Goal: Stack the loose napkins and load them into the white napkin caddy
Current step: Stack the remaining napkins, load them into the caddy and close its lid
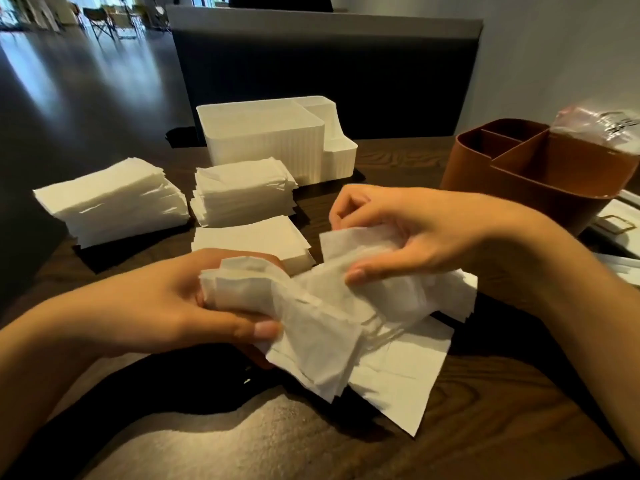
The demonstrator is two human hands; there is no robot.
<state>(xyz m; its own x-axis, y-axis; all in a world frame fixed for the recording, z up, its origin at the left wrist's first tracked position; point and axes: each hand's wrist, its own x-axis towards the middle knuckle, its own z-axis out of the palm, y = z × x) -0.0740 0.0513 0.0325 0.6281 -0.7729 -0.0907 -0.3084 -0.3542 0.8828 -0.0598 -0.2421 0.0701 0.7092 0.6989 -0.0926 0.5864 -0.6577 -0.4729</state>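
Observation:
My left hand (194, 306) and my right hand (408, 233) both grip a crumpled bunch of loose white napkins (322, 327) above the table's near middle. Under the bunch lies a flat napkin (405, 379) on the wood. Three neat napkin stacks sit behind: a tall one at the left (110, 202), one in the middle (242, 195), and a lower one (252, 240) just beyond my left hand. The white napkin caddy (270, 143) stands upright behind the stacks, its large compartment facing me; I cannot see inside it.
A brown divided caddy (540, 174) stands at the right, with a clear plastic packet (595, 123) in it. Papers or cards (613, 226) lie at the right edge. A dark partition (325, 74) rises behind the wooden table (311, 445).

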